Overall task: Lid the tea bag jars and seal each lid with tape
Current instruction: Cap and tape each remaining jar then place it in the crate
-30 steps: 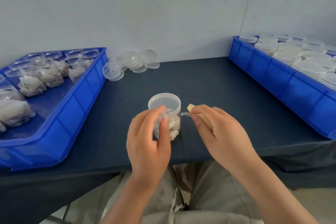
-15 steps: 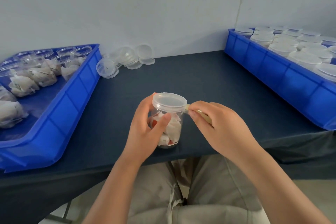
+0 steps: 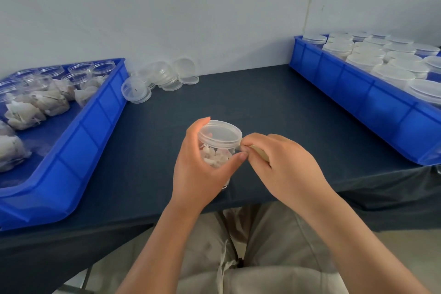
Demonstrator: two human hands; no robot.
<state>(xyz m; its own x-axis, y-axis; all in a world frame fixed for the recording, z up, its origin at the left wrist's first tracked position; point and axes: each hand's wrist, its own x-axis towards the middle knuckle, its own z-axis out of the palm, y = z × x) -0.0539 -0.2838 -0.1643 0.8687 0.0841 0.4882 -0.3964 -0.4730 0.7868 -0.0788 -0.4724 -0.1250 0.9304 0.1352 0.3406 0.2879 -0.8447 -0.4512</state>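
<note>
Head view: the jar (image 3: 216, 157) is being gripped upright by the left hand (image 3: 198, 169), fingers curled round it, near the surface's (image 3: 262, 107) front edge, with its lid (image 3: 220, 135) on. What looks like tape (image 3: 259, 153) is being pinched by the right hand (image 3: 281, 167) against the lid's right rim, so the seam is lying between the hands.
</note>
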